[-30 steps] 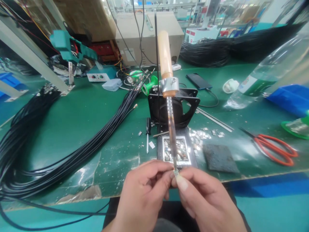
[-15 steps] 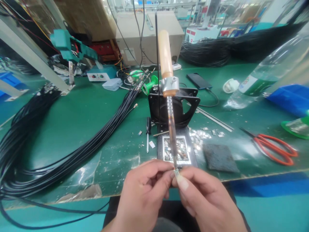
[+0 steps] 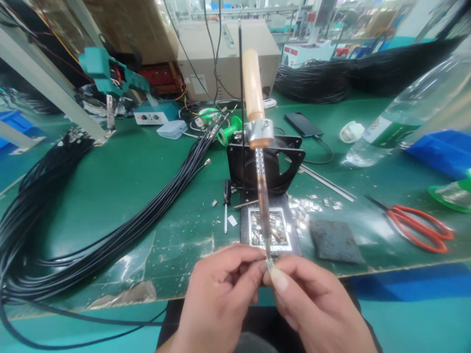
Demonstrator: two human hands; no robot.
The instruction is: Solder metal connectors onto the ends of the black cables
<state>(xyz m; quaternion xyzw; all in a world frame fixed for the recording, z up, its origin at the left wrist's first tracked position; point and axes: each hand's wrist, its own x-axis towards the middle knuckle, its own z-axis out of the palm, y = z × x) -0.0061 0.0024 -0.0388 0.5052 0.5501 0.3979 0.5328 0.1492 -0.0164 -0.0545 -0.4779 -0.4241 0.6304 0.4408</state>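
Note:
A soldering iron (image 3: 262,191) with a wooden handle is clamped upright, its tip pointing down to my fingertips. My right hand (image 3: 309,299) is closed, pinching a small pale green and silver circuit board (image 3: 270,264) right at the tip. Beside it, my left hand (image 3: 224,289) is closed too, thumb and forefinger pressed together at the board's left side. What those left fingers grip is hidden, though a speck of red shows there. Behind the hands, a white-rimmed tray (image 3: 251,230) holds many small metal pieces on the black stand base (image 3: 244,220).
A bundle of black cables (image 3: 147,206) curves across the left. A screwdriver (image 3: 226,206) and loose metal pieces (image 3: 301,208) flank the stand. To the right lie a dark pad (image 3: 334,240), orange-handled scissors (image 3: 415,225), a phone (image 3: 303,124) and a plastic bottle (image 3: 390,127).
Both hands keep almost the same position, with the small board still under the iron's tip. The view has shifted very slightly.

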